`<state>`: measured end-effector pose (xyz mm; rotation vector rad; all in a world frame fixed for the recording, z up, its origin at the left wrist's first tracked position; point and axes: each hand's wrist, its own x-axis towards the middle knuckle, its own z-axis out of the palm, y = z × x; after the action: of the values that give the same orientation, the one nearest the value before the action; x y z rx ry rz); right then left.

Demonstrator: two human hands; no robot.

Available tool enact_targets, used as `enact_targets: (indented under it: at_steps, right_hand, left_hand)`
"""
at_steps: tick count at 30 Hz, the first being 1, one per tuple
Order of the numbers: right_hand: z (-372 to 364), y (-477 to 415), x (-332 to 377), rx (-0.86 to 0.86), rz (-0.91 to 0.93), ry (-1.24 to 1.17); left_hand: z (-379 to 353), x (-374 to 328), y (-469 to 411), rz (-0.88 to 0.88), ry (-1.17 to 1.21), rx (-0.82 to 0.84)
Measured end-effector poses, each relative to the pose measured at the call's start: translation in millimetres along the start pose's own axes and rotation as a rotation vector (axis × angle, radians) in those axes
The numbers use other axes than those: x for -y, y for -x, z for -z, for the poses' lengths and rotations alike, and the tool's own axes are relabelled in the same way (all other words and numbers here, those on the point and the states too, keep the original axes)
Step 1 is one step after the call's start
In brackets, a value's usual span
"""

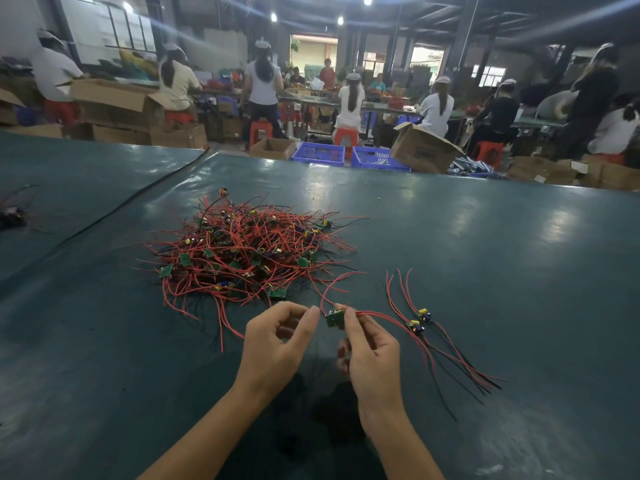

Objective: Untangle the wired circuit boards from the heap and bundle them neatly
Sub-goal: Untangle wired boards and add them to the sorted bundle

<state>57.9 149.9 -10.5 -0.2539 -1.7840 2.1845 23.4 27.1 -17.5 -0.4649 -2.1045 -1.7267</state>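
Heap (pixel 242 251): red and black wires, green boards, yellow parts. Table (pixel 485 258) dark teal. Crates (pixel 318 152) blue, stools (pixel 260 130) red.

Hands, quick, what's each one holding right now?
Left hand: fingers curled, fingertips beside the circuit board; whether it grips anything cannot be told.
Right hand: pinches the circuit board.

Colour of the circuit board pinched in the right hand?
Green circuit board, red wires attached, in the right hand. Head view shows it.
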Motion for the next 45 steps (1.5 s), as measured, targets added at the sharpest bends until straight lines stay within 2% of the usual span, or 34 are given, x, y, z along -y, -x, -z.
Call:
enact_targets:
  at_steps: [2, 5, 7, 11, 14, 19, 22, 30, 34, 39, 42, 45]
  right_hand:
    - [-1.4, 1.2, -0.6, 0.086, 0.042, 0.037]
    - [-4.5, 3.0, -2.0, 0.145, 0.071, 0.093]
    - [-4.4, 2.4, -2.1, 0.123, 0.025, 0.060]
    - [-0.3, -3.9, -4.1, -0.042, -0.108, -0.070]
    - [0.1, -4.3, -5.5, -0.049, -0.137, -0.100]
    - [-2.2, -2.3, -3.9, 0.056, -0.050, -0.064]
    - [-4.7, -1.3, -4.9, 0.102, -0.043, -0.057]
    - [-3.6, -0.9, -1.5, 0.019, -0.075, -0.069]
    - [-4.3, -2.4, -0.8, 0.012, -0.083, -0.070]
    - [-7.3, 2.1, -1.5, 0.038, 0.008, 0.011]
    - [-8.0, 1.9, -3.9, 0.015, 0.046, 0.061]
    - [-9.8, 3.2, -5.6, -0.003, -0.006, 0.036]
  left_hand:
    - [-1.1, -1.0, -0.7, 0.166, 0.112, 0.070]
    - [-3.2, -0.6, -1.6, 0.224, 0.192, 0.079]
    - [-3.3, 1.3, -2.8, 0.256, 0.235, 0.033]
    - [-3.5, -0.7, -3.9, 0.407, 0.395, 0.000]
    - [-3.1, -4.4, -5.1, 0.530, 0.516, 0.006]
    - [-1.8, -8.4, -5.0, 0.660, 0.507, 0.191]
    - [-5.3, -11.8, -1.5, 0.635, 0.510, 0.255]
    - [-5.9, -8.7, 1.2, 0.499, 0.508, 0.267]
    - [-6.2, -8.4, 1.4, 0.538, 0.537, 0.278]
    - [-10.6, -10.8, -1.1, 0.629, 0.504, 0.270]
    - [-11.2, -9.3, 0.7, 0.536, 0.439, 0.246]
    - [-12.3, -7.7, 3.5, 0.452, 0.376, 0.210]
